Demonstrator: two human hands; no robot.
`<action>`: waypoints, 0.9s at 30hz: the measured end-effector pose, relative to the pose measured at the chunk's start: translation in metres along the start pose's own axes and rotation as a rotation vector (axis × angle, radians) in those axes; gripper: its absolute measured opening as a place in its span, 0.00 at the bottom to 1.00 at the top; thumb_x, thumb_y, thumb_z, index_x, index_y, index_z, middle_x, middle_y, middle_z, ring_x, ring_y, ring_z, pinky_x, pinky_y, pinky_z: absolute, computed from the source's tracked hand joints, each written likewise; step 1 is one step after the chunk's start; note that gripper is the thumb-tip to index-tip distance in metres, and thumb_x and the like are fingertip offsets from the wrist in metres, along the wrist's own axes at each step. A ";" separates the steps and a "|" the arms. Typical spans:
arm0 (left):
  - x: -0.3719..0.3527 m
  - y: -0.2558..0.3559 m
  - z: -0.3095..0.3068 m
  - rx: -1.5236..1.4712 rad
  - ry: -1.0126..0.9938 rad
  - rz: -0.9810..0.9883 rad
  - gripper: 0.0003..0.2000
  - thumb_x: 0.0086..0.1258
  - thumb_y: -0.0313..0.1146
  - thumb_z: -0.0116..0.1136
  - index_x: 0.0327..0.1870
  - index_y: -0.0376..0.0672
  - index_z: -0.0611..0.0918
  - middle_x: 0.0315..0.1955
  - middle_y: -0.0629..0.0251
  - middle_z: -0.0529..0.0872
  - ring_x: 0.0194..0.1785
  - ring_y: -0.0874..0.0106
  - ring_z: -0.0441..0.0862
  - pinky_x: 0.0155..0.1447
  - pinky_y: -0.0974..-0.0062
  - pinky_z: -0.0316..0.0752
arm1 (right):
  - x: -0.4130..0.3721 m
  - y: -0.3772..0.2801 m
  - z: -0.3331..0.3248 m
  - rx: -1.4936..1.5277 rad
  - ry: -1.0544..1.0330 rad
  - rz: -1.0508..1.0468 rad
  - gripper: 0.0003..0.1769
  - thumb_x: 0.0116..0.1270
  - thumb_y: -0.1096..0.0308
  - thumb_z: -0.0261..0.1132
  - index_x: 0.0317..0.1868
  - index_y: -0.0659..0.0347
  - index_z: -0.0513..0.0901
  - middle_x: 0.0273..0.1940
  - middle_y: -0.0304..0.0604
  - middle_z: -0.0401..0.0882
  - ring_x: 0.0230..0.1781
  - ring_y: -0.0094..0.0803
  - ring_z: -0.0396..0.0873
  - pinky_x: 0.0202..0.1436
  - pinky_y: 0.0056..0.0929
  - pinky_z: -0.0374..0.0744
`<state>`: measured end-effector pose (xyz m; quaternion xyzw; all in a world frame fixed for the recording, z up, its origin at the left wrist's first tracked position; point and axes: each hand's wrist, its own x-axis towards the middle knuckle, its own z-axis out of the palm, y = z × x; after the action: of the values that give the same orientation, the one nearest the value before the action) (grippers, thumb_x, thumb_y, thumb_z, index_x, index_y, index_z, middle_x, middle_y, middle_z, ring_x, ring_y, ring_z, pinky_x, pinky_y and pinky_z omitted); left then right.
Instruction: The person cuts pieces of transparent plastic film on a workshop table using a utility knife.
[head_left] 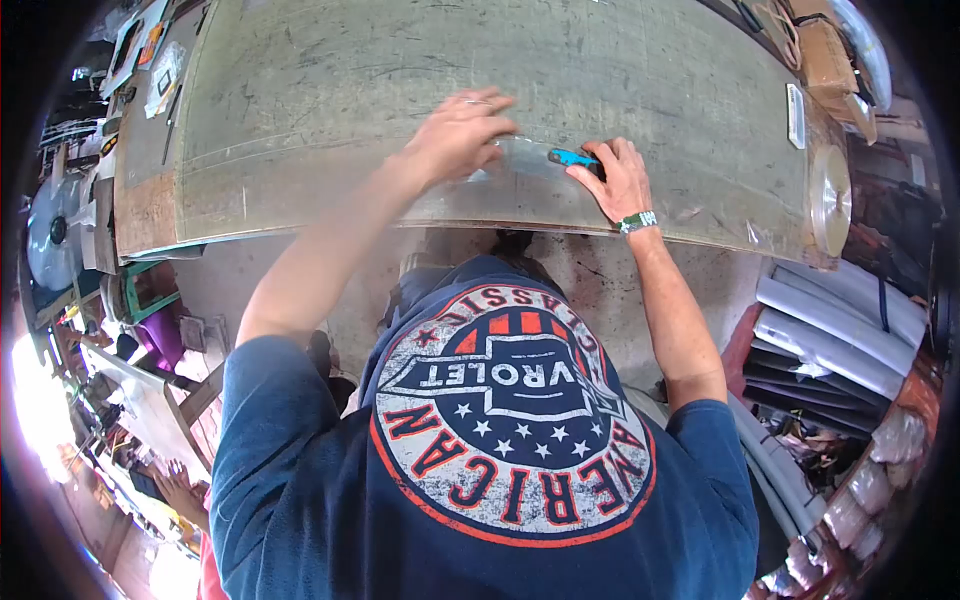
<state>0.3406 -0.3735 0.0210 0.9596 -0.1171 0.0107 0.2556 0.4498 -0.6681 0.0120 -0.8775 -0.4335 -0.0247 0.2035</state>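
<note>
My right hand [622, 182] is closed around a blue-and-black handheld tool [573, 158] shaped like a utility knife, near the front edge of the worktable. A green-and-white band circles that wrist. To its left, my left hand [462, 132] is over the table, its fingers bent and smeared by motion; whether they grip anything cannot be made out. A piece of clear plastic film [535, 160] lies on the tabletop between the two hands. The film's edges are hard to see.
The large scuffed worktable [330, 90] spans the view. A roll of clear tape or film [829, 200] stands at its right end, near a cardboard box [828, 60]. Rolled grey material [840, 320] is stacked below right. Another person's hand [178, 487] shows at lower left.
</note>
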 end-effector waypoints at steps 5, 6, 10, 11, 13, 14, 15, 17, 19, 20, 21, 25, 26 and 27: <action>-0.055 0.034 0.007 0.134 0.346 -0.257 0.20 0.66 0.41 0.71 0.57 0.46 0.85 0.70 0.58 0.77 0.76 0.51 0.68 0.77 0.52 0.64 | 0.001 0.013 0.010 0.036 0.086 -0.075 0.21 0.66 0.50 0.73 0.52 0.52 0.85 0.40 0.42 0.76 0.43 0.44 0.75 0.45 0.42 0.71; -0.060 0.033 0.012 0.160 0.372 -0.261 0.20 0.65 0.41 0.72 0.56 0.46 0.85 0.68 0.58 0.78 0.75 0.52 0.70 0.76 0.52 0.65 | 0.001 0.014 0.011 0.036 0.094 -0.082 0.20 0.66 0.51 0.73 0.52 0.52 0.85 0.40 0.42 0.76 0.43 0.44 0.75 0.45 0.42 0.71; -0.059 0.025 0.017 0.139 0.413 -0.291 0.15 0.64 0.39 0.73 0.49 0.46 0.86 0.65 0.60 0.81 0.71 0.55 0.73 0.70 0.54 0.68 | 0.005 0.010 0.007 0.119 0.137 -0.101 0.20 0.67 0.56 0.73 0.53 0.56 0.84 0.46 0.44 0.79 0.47 0.45 0.76 0.49 0.44 0.72; -0.058 0.025 0.018 0.111 0.411 -0.308 0.14 0.64 0.39 0.73 0.47 0.46 0.86 0.64 0.60 0.81 0.70 0.56 0.74 0.69 0.54 0.68 | 0.008 0.007 0.007 0.150 0.156 -0.117 0.20 0.67 0.57 0.73 0.54 0.57 0.84 0.48 0.45 0.79 0.48 0.45 0.77 0.50 0.44 0.73; -0.058 0.018 0.015 0.082 0.410 -0.344 0.11 0.64 0.37 0.73 0.43 0.45 0.86 0.63 0.62 0.82 0.68 0.56 0.75 0.68 0.54 0.68 | 0.018 -0.006 0.009 0.232 0.142 -0.158 0.21 0.66 0.59 0.73 0.56 0.58 0.83 0.52 0.47 0.80 0.51 0.48 0.77 0.52 0.45 0.73; -0.056 0.023 0.006 0.113 0.442 -0.324 0.08 0.64 0.34 0.72 0.39 0.45 0.85 0.57 0.62 0.85 0.61 0.59 0.79 0.61 0.60 0.74 | 0.025 -0.016 0.010 0.275 0.122 -0.179 0.21 0.66 0.59 0.73 0.56 0.59 0.83 0.52 0.47 0.80 0.52 0.49 0.77 0.52 0.45 0.73; -0.055 0.026 0.002 0.009 0.466 -0.373 0.07 0.64 0.33 0.72 0.39 0.44 0.85 0.55 0.62 0.86 0.59 0.60 0.80 0.58 0.61 0.75 | 0.032 -0.024 0.010 0.310 0.103 -0.196 0.22 0.66 0.59 0.73 0.57 0.59 0.82 0.52 0.47 0.80 0.52 0.49 0.77 0.53 0.46 0.73; -0.051 0.025 -0.004 -0.208 0.517 -0.441 0.07 0.64 0.30 0.71 0.39 0.44 0.85 0.51 0.61 0.88 0.54 0.62 0.83 0.52 0.65 0.78 | 0.047 -0.046 0.019 0.554 0.002 -0.061 0.26 0.68 0.55 0.74 0.58 0.63 0.82 0.53 0.46 0.81 0.49 0.38 0.79 0.51 0.38 0.76; -0.043 0.025 -0.012 -0.288 0.584 -0.407 0.07 0.64 0.29 0.71 0.40 0.42 0.85 0.45 0.61 0.89 0.47 0.63 0.84 0.46 0.68 0.78 | 0.062 -0.069 0.034 0.949 -0.235 0.252 0.27 0.69 0.54 0.75 0.59 0.65 0.81 0.54 0.45 0.81 0.48 0.30 0.80 0.50 0.31 0.78; -0.040 0.024 -0.018 -0.330 0.614 -0.384 0.07 0.64 0.28 0.70 0.40 0.42 0.85 0.42 0.61 0.89 0.44 0.64 0.85 0.43 0.69 0.79 | 0.073 -0.085 0.042 1.246 -0.193 0.290 0.23 0.71 0.58 0.75 0.57 0.66 0.83 0.49 0.41 0.84 0.43 0.21 0.79 0.46 0.22 0.79; -0.035 0.022 -0.024 -0.367 0.606 -0.398 0.07 0.64 0.28 0.71 0.41 0.41 0.85 0.40 0.61 0.89 0.41 0.65 0.85 0.43 0.70 0.79 | 0.086 -0.090 0.039 1.241 -0.260 0.296 0.21 0.72 0.60 0.74 0.55 0.67 0.83 0.46 0.39 0.85 0.42 0.21 0.80 0.46 0.22 0.79; -0.031 0.002 -0.055 -0.702 0.464 -0.522 0.11 0.65 0.30 0.73 0.44 0.38 0.85 0.30 0.67 0.86 0.32 0.78 0.83 0.37 0.76 0.76 | 0.123 -0.115 0.028 1.245 -0.267 0.321 0.12 0.75 0.67 0.69 0.48 0.70 0.85 0.37 0.36 0.87 0.36 0.21 0.82 0.44 0.22 0.81; -0.036 -0.009 -0.066 -0.817 0.381 -0.553 0.11 0.65 0.30 0.74 0.45 0.38 0.85 0.30 0.68 0.85 0.32 0.79 0.82 0.36 0.77 0.76 | 0.132 -0.115 0.027 1.263 -0.251 0.343 0.11 0.75 0.68 0.69 0.48 0.70 0.85 0.38 0.37 0.87 0.37 0.21 0.83 0.44 0.22 0.81; -0.040 -0.021 -0.076 -0.936 0.298 -0.580 0.12 0.65 0.31 0.74 0.45 0.38 0.85 0.30 0.69 0.85 0.31 0.81 0.81 0.36 0.78 0.76 | 0.142 -0.114 0.025 1.276 -0.238 0.364 0.11 0.76 0.68 0.69 0.48 0.70 0.85 0.38 0.37 0.87 0.37 0.21 0.83 0.44 0.22 0.81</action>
<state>0.3092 -0.3092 0.0737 0.7253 0.1962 0.0223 0.6596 0.4468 -0.4902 0.0589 -0.6411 -0.2276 0.3679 0.6339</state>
